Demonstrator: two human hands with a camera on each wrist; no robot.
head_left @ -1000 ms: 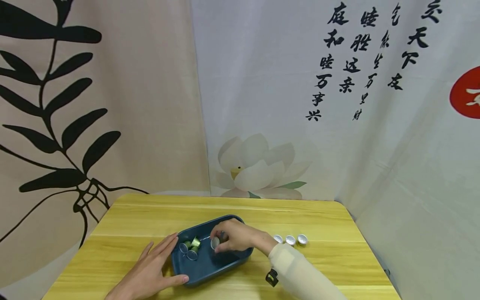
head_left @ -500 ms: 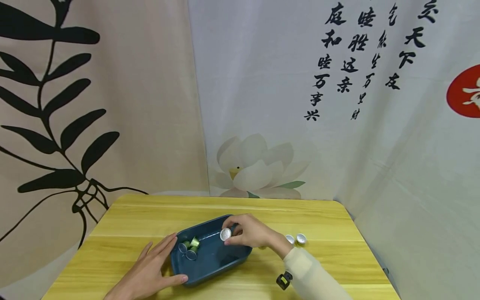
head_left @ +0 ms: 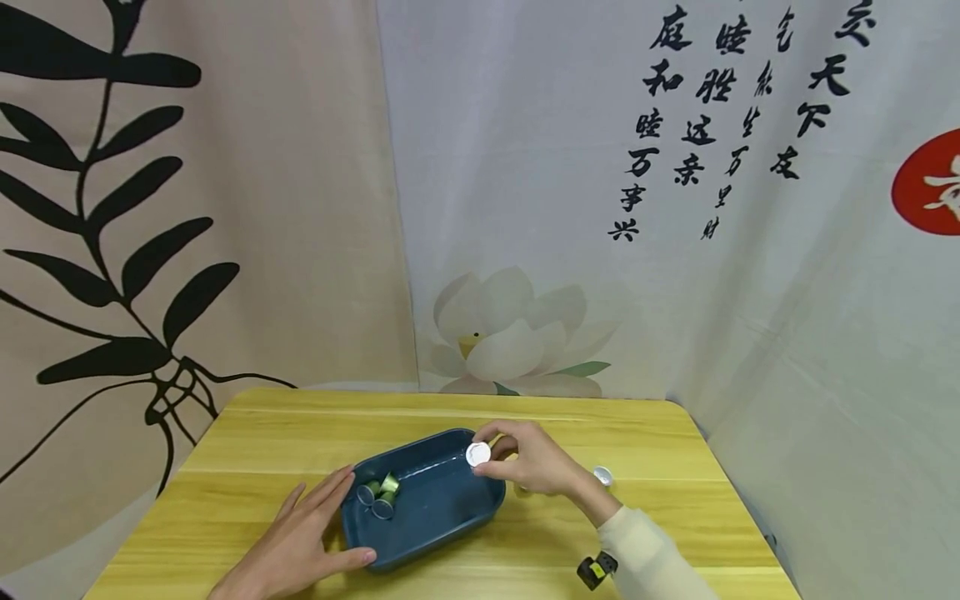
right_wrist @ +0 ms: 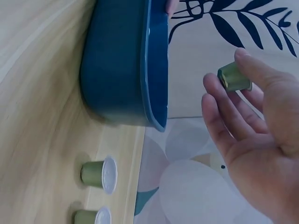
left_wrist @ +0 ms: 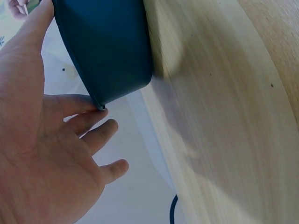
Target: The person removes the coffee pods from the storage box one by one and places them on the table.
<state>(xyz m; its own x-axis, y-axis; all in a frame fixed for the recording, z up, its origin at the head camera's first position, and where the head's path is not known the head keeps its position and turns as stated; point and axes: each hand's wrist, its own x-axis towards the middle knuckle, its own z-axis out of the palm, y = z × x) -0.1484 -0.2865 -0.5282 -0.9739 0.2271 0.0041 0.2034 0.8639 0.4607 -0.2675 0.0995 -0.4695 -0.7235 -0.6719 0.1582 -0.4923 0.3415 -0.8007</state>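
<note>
Right of the smooth blue tray (head_left: 442, 500) stand two white-lidded capsules (right_wrist: 95, 174); three capsules (head_left: 383, 506) lie inside. Above, the right hand (head_left: 532, 457) pinches a green capsule (head_left: 477, 454); the left hand (head_left: 296, 537), fingers extended, touches the tray.

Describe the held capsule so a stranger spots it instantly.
On the wooden table sits a blue tray. By its far right corner, the right hand pinches a green, pale-lidded capsule. It alone is held; other capsules rest in the tray or on the table.
</note>
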